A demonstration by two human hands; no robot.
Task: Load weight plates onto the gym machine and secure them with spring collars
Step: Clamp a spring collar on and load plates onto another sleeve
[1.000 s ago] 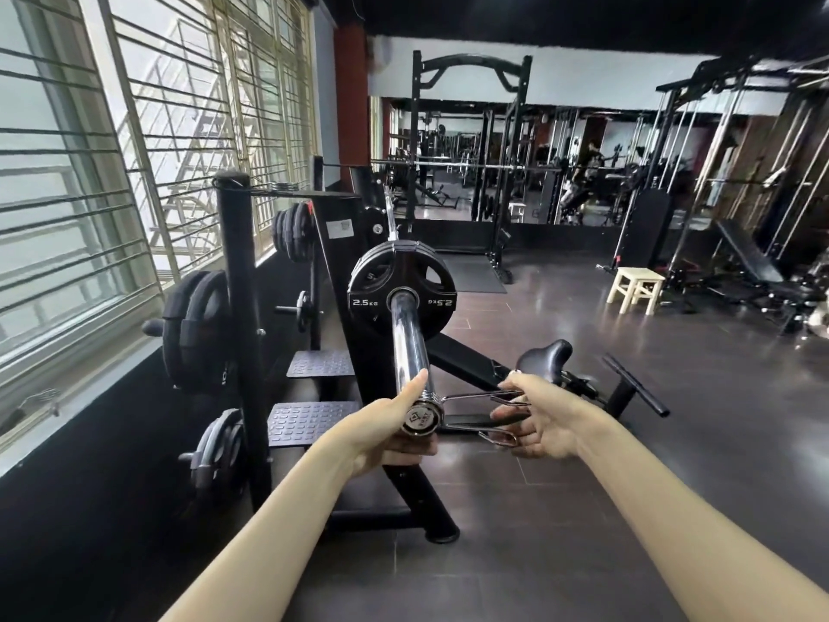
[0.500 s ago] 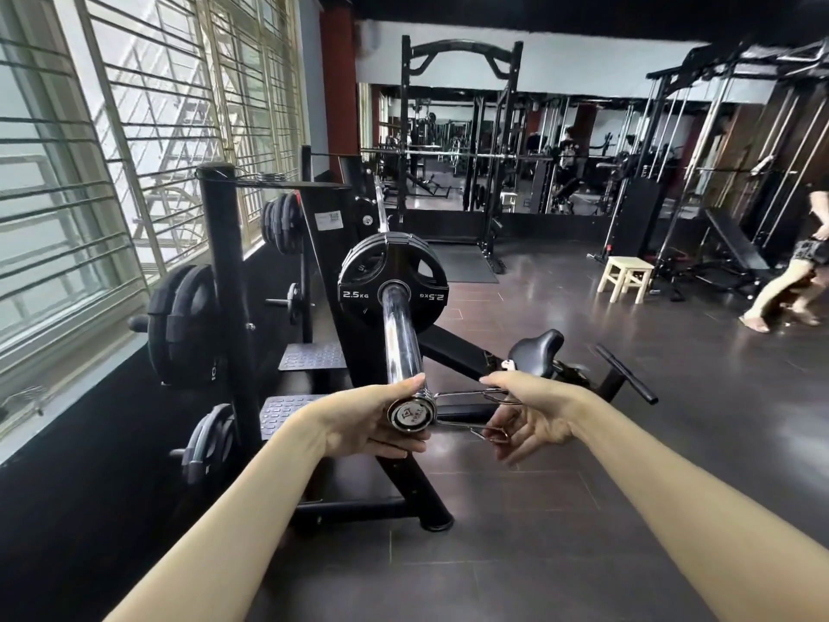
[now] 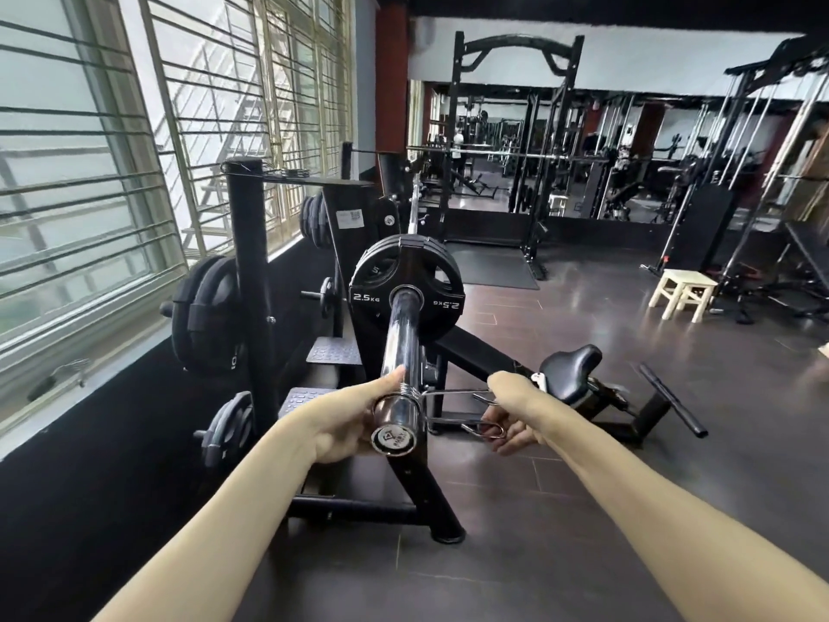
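Plates (image 3: 406, 294) already loaded at far end of sleeve (image 3: 400, 352); spring collar (image 3: 415, 391) just started on near tip, handles squeezed by right hand (image 3: 516, 417) fingers (left hand (image 3: 347, 419) wrapped round sleeve), not yet slid home.

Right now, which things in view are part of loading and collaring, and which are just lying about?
In use:
- chrome sleeve
- 2.5 kg plate
- spring collar
- left hand
- right hand

Lying about:
- stored plates on the rack
- wooden stool
- black saddle seat
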